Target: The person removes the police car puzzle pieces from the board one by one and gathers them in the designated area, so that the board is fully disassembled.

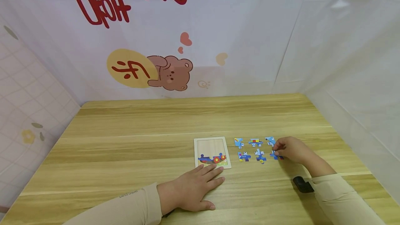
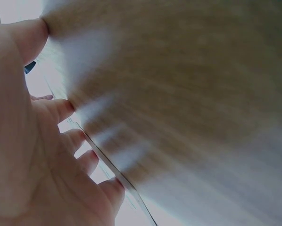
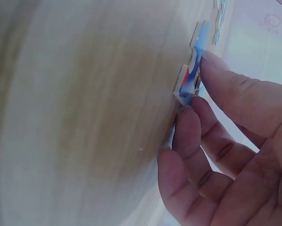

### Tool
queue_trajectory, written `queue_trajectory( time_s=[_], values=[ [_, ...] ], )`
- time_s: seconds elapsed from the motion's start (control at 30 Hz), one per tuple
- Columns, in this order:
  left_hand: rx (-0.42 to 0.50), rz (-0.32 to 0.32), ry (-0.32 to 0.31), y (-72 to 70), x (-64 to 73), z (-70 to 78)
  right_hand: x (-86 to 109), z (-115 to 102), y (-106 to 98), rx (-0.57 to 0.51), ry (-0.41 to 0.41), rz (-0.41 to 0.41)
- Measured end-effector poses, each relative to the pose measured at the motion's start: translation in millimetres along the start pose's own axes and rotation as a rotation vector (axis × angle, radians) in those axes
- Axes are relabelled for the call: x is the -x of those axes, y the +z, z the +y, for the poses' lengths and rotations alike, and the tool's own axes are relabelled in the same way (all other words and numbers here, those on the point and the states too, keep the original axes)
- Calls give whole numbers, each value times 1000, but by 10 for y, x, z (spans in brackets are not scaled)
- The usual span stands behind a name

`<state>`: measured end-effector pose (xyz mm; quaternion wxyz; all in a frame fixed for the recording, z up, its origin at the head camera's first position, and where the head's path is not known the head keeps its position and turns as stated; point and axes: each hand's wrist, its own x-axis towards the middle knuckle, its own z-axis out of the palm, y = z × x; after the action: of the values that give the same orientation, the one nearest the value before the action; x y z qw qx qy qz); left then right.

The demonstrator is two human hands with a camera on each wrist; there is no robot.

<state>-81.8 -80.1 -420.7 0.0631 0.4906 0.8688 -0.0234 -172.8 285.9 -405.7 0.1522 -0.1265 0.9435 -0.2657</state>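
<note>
A small wooden puzzle tray (image 1: 196, 150) lies on the table, its lower part filled with joined jigsaw pieces (image 1: 215, 159) in red, blue and green. My left hand (image 1: 193, 186) lies spread out, fingertips touching the tray's near edge. To the right, my right hand (image 1: 294, 151) pinches a blue jigsaw piece (image 1: 275, 155) at the near right of a group of loose pieces. The right wrist view has the thumb on this blue and red piece (image 3: 195, 63) and fingers at its edge, close to the tabletop. Part of the piece is hidden by the fingers.
Other loose jigsaw pieces (image 1: 255, 142) lie in two rows between the tray and my right hand. A black wrist strap part (image 1: 302, 184) shows beside the right sleeve. White printed sheets (image 1: 250, 20) stand behind and at both sides of the wooden table (image 1: 125, 131).
</note>
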Motion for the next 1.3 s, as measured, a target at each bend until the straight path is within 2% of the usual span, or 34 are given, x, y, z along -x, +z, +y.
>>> queue_trajectory(
  time_s=[0.27,0.7,0.87,1.13,1.3],
  values=[
    [11,-14,-3,-8,8,-2,2,-23,4,-11,-6,-7],
    [1,-1,-2,-3,25,-4,-8,-36,-4,6,-34,-9],
    [-9,8,2,-7,24,1,-4,-55,-21,47,-38,3],
    [-7,-10,-2,-11,15,4,-29,-282,-27,80,-71,74],
    [-19,-7,-7,-17,13,11,-62,-493,36,47,-107,112]
  ],
)
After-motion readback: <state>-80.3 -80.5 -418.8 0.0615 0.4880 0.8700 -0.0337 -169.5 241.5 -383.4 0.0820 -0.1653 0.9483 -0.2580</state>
